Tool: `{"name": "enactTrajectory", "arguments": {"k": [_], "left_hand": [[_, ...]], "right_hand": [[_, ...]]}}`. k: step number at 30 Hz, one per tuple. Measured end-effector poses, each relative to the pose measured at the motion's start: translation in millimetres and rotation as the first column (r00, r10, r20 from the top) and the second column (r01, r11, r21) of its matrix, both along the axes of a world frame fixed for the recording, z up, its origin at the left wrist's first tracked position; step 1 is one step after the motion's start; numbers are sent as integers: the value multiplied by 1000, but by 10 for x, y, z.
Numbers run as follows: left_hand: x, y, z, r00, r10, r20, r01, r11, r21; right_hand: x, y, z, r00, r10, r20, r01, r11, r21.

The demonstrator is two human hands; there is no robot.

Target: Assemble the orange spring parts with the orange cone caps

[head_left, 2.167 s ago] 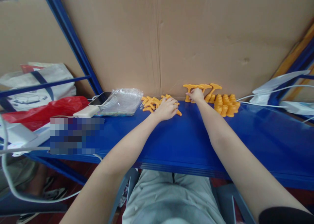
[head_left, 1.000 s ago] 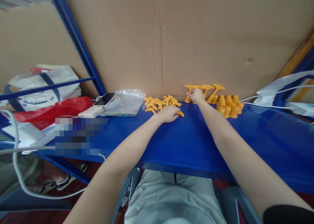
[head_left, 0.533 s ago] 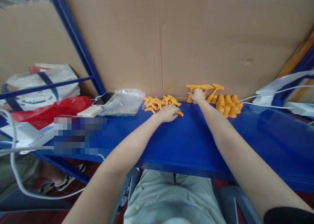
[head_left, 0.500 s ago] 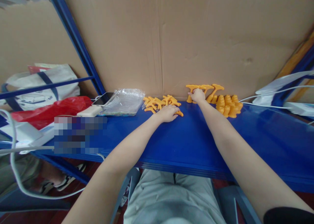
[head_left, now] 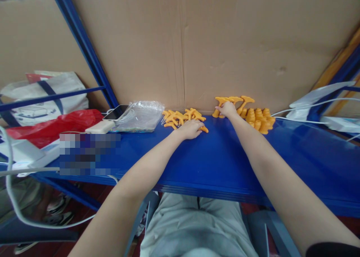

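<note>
Head view is taking in the blue counter (head_left: pixel 202 163), where both arms are reaching towards the cardboard (head_left: pixel 242 43) behind. The right hand (head_left: pixel 227 110) is pinching a T-shaped piece (head_left: pixel 221 99), thumb and finger meeting around its stem. The left hand (head_left: pixel 192 129) is resting with curved fingers over an orange branch (head_left: pixel 206 130) (whether gripping it, I cannot tell), beside a loose pile (head_left: pixel 180 117). As for progress, the other T-shaped pieces (head_left: pixel 248 99) are sitting along the cardboard, looking put together; the pile and the stubby cones (head_left: pixel 260 119), bunching at the right, are seemingly waiting unjoined, so plenty appears to be remaining.
</note>
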State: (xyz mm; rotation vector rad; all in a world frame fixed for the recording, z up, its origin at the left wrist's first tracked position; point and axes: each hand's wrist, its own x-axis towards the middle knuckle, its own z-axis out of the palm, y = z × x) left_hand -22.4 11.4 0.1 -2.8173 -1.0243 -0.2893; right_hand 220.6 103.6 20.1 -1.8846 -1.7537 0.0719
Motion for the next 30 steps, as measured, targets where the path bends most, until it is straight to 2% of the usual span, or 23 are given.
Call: {"name": "enactTrajectory", "arguments": {"k": [5, 10, 16, 27, 30], "left_hand": [[-2, 11, -13, 1000, 5, -12, -5, 1000, 6], [2, 7, -8, 1000, 9, -29, -8, 1000, 28], [22, -52, 30, 998, 44, -37, -44, 999, 8], [5, -21, 11, 1000, 18, -16, -18, 1000, -2], [4, -28, 24, 999, 24, -28, -24, 1000, 0]], "right_hand": [[-78, -96, 24, 998, -53, -35, 52, 998, -41], [-203, -150, 45, 995, -60, 84, 58, 998, 25], [-311, -186, 81, 995, -72, 63, 78, 992, -97], [-196, -239, 118, 996, -40, 84, 55, 982, -181], [-127, -209, 97, 989, 49, 142, -25, 986, -168]]}}
